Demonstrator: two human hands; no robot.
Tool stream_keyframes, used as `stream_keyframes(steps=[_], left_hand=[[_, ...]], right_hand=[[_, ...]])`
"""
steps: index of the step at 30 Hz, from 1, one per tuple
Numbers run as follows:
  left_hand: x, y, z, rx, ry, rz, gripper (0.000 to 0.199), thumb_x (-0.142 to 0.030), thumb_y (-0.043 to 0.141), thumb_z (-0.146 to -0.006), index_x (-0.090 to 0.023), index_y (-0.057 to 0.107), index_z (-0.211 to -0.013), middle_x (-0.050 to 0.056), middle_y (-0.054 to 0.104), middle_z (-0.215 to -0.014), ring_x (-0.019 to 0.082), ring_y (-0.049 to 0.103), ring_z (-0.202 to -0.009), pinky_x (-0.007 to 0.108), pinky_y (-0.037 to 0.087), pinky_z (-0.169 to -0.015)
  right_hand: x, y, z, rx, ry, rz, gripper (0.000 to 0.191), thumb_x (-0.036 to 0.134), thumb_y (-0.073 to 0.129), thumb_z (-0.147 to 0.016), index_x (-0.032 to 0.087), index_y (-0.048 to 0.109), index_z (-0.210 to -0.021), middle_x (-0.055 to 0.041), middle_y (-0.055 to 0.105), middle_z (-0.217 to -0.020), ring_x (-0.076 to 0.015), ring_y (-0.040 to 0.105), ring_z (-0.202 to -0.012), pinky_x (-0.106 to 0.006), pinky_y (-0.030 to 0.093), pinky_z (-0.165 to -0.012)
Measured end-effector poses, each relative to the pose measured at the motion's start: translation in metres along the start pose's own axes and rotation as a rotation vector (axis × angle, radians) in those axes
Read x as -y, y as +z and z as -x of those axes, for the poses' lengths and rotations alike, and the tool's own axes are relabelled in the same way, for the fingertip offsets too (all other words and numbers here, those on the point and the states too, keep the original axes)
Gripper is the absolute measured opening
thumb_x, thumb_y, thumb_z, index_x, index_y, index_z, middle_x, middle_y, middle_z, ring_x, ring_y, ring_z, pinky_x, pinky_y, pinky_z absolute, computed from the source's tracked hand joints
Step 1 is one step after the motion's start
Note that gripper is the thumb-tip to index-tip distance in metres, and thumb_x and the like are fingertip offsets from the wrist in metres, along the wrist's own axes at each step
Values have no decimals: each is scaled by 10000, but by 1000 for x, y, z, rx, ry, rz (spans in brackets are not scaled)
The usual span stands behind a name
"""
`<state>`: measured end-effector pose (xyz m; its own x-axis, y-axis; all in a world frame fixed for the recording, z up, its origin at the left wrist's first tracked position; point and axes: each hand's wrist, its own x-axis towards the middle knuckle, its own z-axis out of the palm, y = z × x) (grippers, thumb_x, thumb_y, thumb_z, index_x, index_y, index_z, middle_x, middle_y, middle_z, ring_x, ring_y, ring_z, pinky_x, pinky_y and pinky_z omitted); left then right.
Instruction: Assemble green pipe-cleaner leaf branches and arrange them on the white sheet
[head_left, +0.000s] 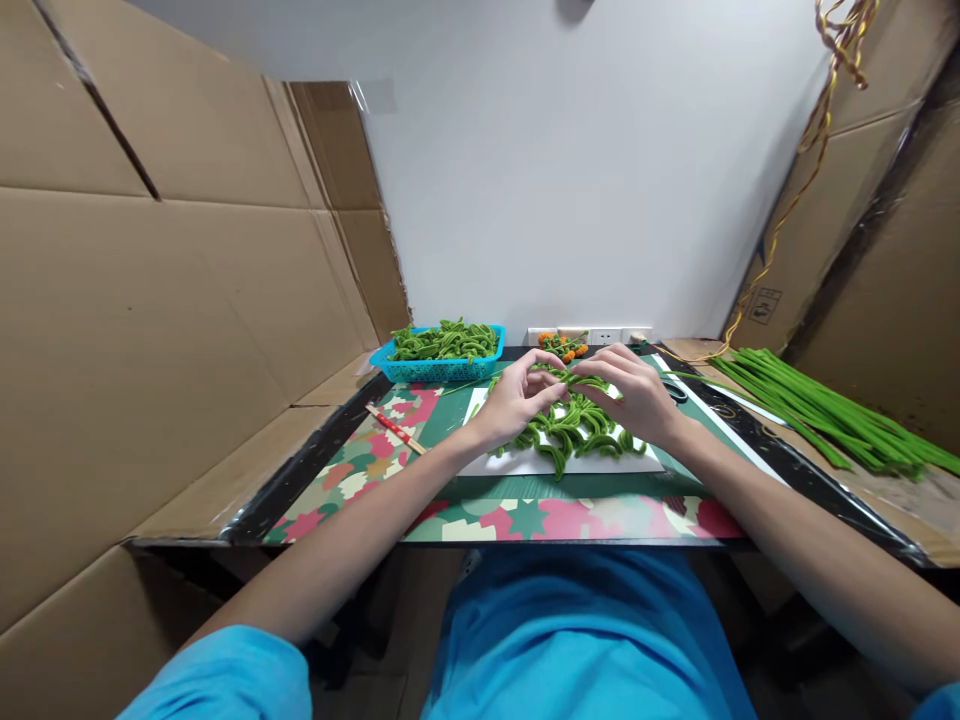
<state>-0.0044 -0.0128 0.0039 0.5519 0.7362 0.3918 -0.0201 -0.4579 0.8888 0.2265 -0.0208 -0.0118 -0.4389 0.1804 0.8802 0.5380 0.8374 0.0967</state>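
My left hand (523, 396) and my right hand (631, 388) meet above a white sheet (487, 464) on the table. The fingertips of both are pinched around a green pipe cleaner (569, 379), partly hidden by the fingers. Under and in front of my hands, many short, curled green pipe cleaner pieces (564, 440) lie scattered over the sheet. Just beyond the right hand rest dark-handled scissors (676, 393), half covered by it.
A blue basket (442, 371) heaped with curled green pieces stands back left. Orange-tipped sprigs (566, 347) lie behind my hands near a power strip (604, 337). Long green pipe cleaners (840, 410) lie right. A red stick (395, 430) lies left. Cardboard walls (187, 290) flank the table.
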Motion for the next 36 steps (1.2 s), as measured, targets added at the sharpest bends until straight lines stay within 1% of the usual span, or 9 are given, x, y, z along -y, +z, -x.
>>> stream_keyframes(steps=[3,7,12,15,17,20,27,31,36], left_hand=[[-1,0,1,21,-20,-1,478,-496,832,-901,-189,606,-1189,30,741,-855,137,634,-725,237,442,-628],[0,-1,-1,19,-52,-5,504,-538,847,-874,-171,648,-1155,46,757,-852,139,627,-713,240,421,-614],[2,-2,-3,14,-125,9,524,-591,864,-827,-143,706,-1049,53,757,-817,108,548,-600,244,366,-560],[0,-2,-3,32,-168,32,544,-618,848,-831,-131,735,-1046,62,760,-842,96,520,-579,242,357,-543],[-1,-2,-2,49,-185,50,528,-625,836,-839,-125,740,-979,63,750,-849,90,516,-581,239,360,-539],[-3,-1,-1,56,-189,80,500,-607,851,-832,-135,705,-905,32,708,-815,83,519,-584,228,358,-534],[0,0,-2,24,-183,138,502,-586,857,-835,-158,692,-1040,13,697,-845,76,510,-585,218,347,-528],[0,1,-1,13,-187,142,477,-574,856,-834,-157,707,-1011,19,699,-846,78,512,-587,219,348,-530],[0,1,-1,7,-153,116,438,-551,859,-832,-147,752,-963,21,694,-834,77,489,-581,224,337,-525]], right_hand=[[0,0,0,26,4,-6,162,296,639,-1082,250,731,-1207,-87,788,-1027,-254,674,-956,-400,607,-847],[0,0,1,44,39,-31,161,312,626,-1085,268,767,-1149,-81,798,-997,-255,679,-945,-413,607,-849],[2,-2,1,17,47,-23,140,291,641,-1080,263,778,-1090,-70,798,-959,-235,685,-905,-388,606,-822],[3,-2,0,-10,37,-35,125,292,657,-1074,262,779,-1072,-67,797,-949,-230,683,-888,-382,607,-810],[4,-2,0,-23,27,-51,122,285,660,-1071,260,780,-1071,-68,798,-950,-227,686,-880,-380,610,-806],[4,-2,0,-38,24,-67,133,269,649,-1075,256,780,-1087,-69,799,-950,-227,694,-884,-382,616,-805],[5,0,2,-39,65,-54,141,278,637,-1082,265,777,-1075,-66,800,-932,-231,703,-884,-395,616,-792],[7,0,2,-43,46,-37,143,274,636,-1081,251,774,-1053,-70,796,-919,-222,685,-853,-370,605,-759],[10,-2,1,-22,119,-40,159,320,635,-1083,260,766,-1015,-64,792,-906,-225,693,-844,-363,580,-738]])
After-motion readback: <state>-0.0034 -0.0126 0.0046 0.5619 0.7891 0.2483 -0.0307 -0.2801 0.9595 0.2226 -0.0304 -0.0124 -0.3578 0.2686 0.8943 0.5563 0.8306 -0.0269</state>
